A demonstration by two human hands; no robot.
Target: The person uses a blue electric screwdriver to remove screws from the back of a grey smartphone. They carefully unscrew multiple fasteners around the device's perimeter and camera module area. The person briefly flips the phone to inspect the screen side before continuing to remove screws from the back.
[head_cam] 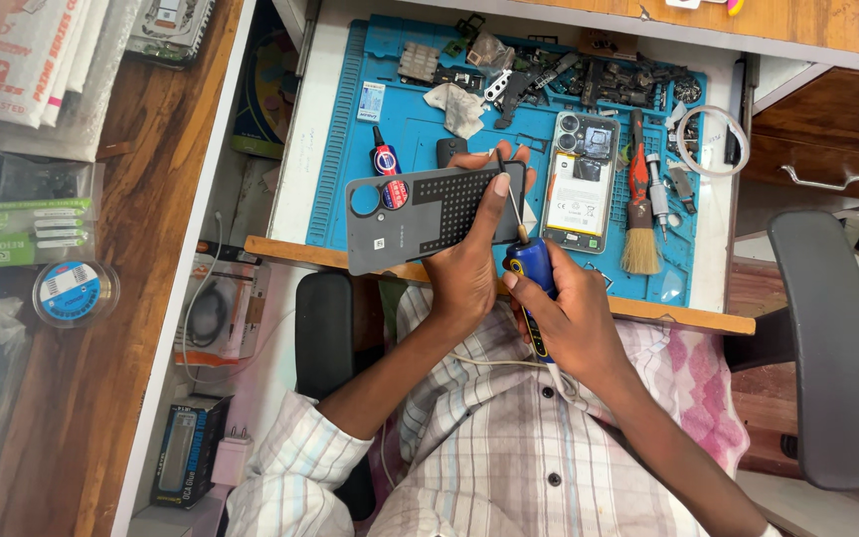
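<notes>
My left hand grips a grey phone back cover with a round camera hole, holding it flat over the near edge of a blue work mat. In my right hand is a blue-handled screwdriver, its thin metal tip pointing up at the cover's right end by my left thumb. An opened phone with its insides and battery showing lies on the mat just right of the cover.
A brush, a second screwdriver, a small glue bottle, a crumpled cloth and several small parts lie on the mat. A tape roll sits on the wooden desk at left. Chair armrests flank me.
</notes>
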